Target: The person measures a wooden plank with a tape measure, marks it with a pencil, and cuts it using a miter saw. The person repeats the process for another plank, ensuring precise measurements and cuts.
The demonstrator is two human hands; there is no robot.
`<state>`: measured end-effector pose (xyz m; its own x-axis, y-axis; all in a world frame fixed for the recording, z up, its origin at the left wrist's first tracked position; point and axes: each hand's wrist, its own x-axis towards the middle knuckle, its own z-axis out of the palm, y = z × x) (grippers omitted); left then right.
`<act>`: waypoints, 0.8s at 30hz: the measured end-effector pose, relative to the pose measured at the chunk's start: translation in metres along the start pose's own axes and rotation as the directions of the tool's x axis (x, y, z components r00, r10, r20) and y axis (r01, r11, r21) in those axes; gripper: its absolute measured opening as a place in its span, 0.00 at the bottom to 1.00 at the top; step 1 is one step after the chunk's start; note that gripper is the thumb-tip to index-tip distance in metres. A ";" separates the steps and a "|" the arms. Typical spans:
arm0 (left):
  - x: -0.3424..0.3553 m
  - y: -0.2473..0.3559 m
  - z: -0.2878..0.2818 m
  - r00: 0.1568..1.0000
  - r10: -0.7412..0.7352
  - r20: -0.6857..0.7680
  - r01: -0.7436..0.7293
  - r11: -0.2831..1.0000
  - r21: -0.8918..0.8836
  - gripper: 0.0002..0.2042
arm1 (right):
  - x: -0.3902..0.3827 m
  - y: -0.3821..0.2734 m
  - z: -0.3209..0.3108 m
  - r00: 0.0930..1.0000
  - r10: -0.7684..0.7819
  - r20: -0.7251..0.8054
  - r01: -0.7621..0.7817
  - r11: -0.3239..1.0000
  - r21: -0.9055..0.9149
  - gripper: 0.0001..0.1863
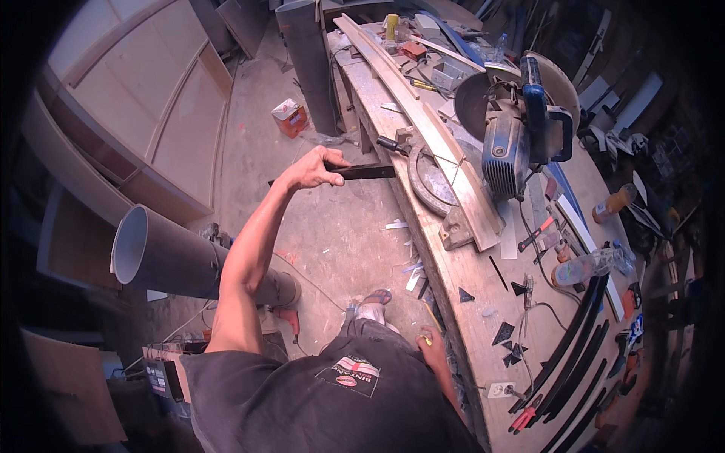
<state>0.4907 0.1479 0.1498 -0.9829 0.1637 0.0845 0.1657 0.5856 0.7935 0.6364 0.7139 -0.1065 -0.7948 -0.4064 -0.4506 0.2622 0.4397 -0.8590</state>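
My left hand reaches out at the bench's left edge, fingers and thumb closed on a flat dark strip. The strip's right end meets the bench beside the mitre saw's base, and part of it is hidden behind the hand. Down by the near bench edge, my right hand is closed around a small yellow thing, mostly covered by the fingers. A blue mitre saw stands on the bench, its blade raised. Across its round table lies a long pale wood strip.
Black strips, red-handled pliers, dark triangular offcuts and plastic bottles lie on the wooden bench. A large grey pipe is on my left. Beyond stand a red-and-white box and pale panels.
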 end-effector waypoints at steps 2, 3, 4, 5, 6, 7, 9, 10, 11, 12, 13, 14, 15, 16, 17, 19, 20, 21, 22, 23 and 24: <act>0.003 0.003 -0.010 0.999 0.003 0.034 -0.004 1.000 0.028 0.38 | 0.001 0.002 0.000 1.000 0.004 0.011 -0.004 1.000 0.019 0.25; 0.004 0.005 -0.014 0.998 0.016 0.053 -0.018 0.999 0.037 0.39 | 0.001 0.003 0.001 1.000 0.000 0.008 0.000 1.000 0.025 0.25; 0.005 0.007 -0.017 0.997 -0.024 0.071 0.020 0.998 0.052 0.40 | 0.002 0.004 0.002 1.000 0.028 0.011 -0.028 0.999 0.038 0.25; 0.006 0.008 -0.020 0.996 -0.023 0.082 0.019 0.999 0.051 0.41 | 0.001 0.006 0.002 1.000 0.002 0.006 -0.003 0.999 0.042 0.24; 0.006 0.010 -0.022 0.996 -0.022 0.092 0.018 0.999 0.050 0.42 | 0.002 0.007 0.003 1.000 0.010 0.008 -0.010 0.999 0.054 0.24; 0.006 0.012 -0.023 0.994 -0.018 0.106 0.013 0.999 0.044 0.42 | 0.002 0.009 0.005 0.998 0.061 0.014 -0.062 0.996 0.071 0.24; 0.005 0.014 -0.027 0.992 -0.034 0.120 0.026 0.997 0.070 0.43 | 0.003 0.012 0.006 1.000 0.002 0.016 -0.003 0.998 0.061 0.24; 0.005 0.015 -0.028 0.991 -0.022 0.132 0.013 0.997 0.071 0.44 | 0.002 0.013 0.007 0.999 0.042 0.015 -0.043 0.997 0.061 0.24; 0.005 0.015 -0.029 0.991 -0.036 0.132 0.026 0.997 0.077 0.44 | 0.001 0.015 0.008 1.000 -0.012 0.008 0.012 0.998 0.055 0.24; 0.006 0.016 -0.029 0.991 -0.032 0.133 0.022 0.997 0.074 0.45 | 0.001 0.016 0.009 1.000 -0.021 -0.002 0.021 0.999 0.049 0.24; 0.006 0.016 -0.030 0.991 -0.024 0.135 0.015 0.998 0.066 0.45 | 0.001 0.017 0.010 1.000 0.005 -0.008 -0.004 0.999 0.052 0.24; 0.006 0.016 -0.030 0.991 -0.016 0.131 0.008 0.998 0.064 0.45 | 0.000 0.018 0.011 0.999 -0.043 -0.024 0.044 0.998 0.036 0.24; 0.006 0.017 -0.030 0.991 -0.008 0.133 -0.003 0.997 0.078 0.46 | 0.000 0.019 0.011 0.998 -0.058 -0.035 0.059 0.998 0.026 0.24; 0.006 0.017 -0.030 0.990 -0.003 0.138 -0.009 0.996 0.085 0.46 | 0.000 0.020 0.012 0.998 -0.053 -0.038 0.055 0.998 0.032 0.24; 0.006 0.017 -0.030 0.990 0.002 0.141 -0.015 0.996 0.091 0.46 | 0.000 0.020 0.012 0.998 -0.052 -0.035 0.053 0.998 0.035 0.24; 0.006 0.018 -0.030 0.989 -0.022 0.148 0.007 0.995 0.102 0.46 | 0.001 0.022 0.014 1.000 0.020 -0.002 -0.019 0.996 0.083 0.25; 0.006 0.019 -0.030 0.988 -0.035 0.148 0.019 0.994 0.107 0.46 | 0.001 0.023 0.014 1.000 -0.005 -0.005 0.005 0.998 0.064 0.25; 0.006 0.019 -0.030 0.989 -0.031 0.145 0.016 0.995 0.101 0.46 | 0.001 0.023 0.015 1.000 -0.001 -0.004 0.001 0.998 0.059 0.25; 0.006 0.020 -0.030 0.989 -0.025 0.143 0.011 0.995 0.095 0.46 | 0.002 0.024 0.015 1.000 0.022 0.001 -0.022 0.997 0.072 0.25; 0.006 0.020 -0.029 0.990 -0.015 0.142 0.003 0.996 0.086 0.46 | 0.002 0.025 0.015 1.000 -0.007 -0.009 0.008 0.999 0.047 0.25; 0.006 0.020 -0.029 0.990 -0.019 0.141 0.007 0.996 0.089 0.46 | 0.002 0.026 0.016 1.000 -0.017 -0.013 0.018 0.999 0.041 0.25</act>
<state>0.4854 0.1376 0.1839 -0.9647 0.2627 -0.0165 0.1657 0.6549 0.7373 0.6505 0.7123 -0.1335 -0.8065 -0.4030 -0.4326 0.2703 0.3994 -0.8760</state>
